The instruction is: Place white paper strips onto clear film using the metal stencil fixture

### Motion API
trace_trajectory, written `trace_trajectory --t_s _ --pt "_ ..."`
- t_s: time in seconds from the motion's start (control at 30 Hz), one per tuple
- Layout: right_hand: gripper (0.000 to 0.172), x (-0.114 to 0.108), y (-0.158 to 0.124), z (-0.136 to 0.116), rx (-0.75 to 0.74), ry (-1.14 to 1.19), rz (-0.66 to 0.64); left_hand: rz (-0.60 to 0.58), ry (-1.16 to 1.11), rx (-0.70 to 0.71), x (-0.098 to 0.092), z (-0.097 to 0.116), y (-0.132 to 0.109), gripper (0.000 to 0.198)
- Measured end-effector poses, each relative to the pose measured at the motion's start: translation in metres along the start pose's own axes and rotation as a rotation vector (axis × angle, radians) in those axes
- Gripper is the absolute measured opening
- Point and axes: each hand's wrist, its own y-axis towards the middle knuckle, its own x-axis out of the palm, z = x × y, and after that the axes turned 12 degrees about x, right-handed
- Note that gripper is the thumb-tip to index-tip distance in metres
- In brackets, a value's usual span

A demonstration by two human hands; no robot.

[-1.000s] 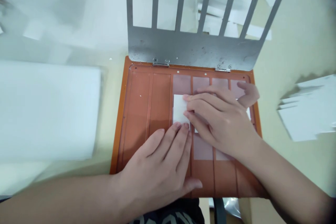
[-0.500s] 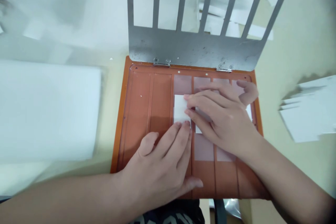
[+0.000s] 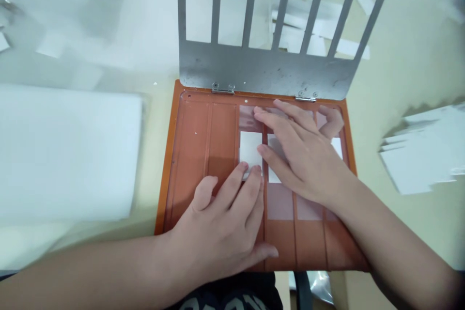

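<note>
A white rectangular card (image 3: pixel 250 147) lies in the third channel from the left of an orange tray (image 3: pixel 189 155), on a pale translucent strip (image 3: pixel 245 114). My left hand (image 3: pixel 225 223) rests its fingertips on the card's near end, fingers stretched out and thumb apart. Over the channels to the right, my right hand (image 3: pixel 305 150) is spread; its thumb touches the card's right edge and its forefinger reaches the strip above. More white cards on translucent strips show partly beneath the right hand. Both palms face down.
A grey metal frame (image 3: pixel 261 68) with rectangular windows stands raised on hinges at the tray's far edge. Fanned white cards (image 3: pixel 421 150) lie at the right. A large white stack of sheets (image 3: pixel 65 155) sits at the left, and loose white pieces lie beyond the frame.
My right hand's fingers have moved from the card's upper edge up toward the translucent strip and spread more. The left hand stays on the card's near end.
</note>
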Motion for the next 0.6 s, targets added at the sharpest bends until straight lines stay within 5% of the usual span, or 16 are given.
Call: trace_trajectory --t_s 0.27,0.6 --pt "0.023 0.004 0.002 0.002 -0.057 0.12 0.15 0.018 0.021 0.01 -0.002 -0.001 0.003 0.059" --pt "0.023 0.003 0.01 0.008 -0.127 0.242 0.311 0.025 0.015 0.007 -0.001 -0.002 0.003 0.063"
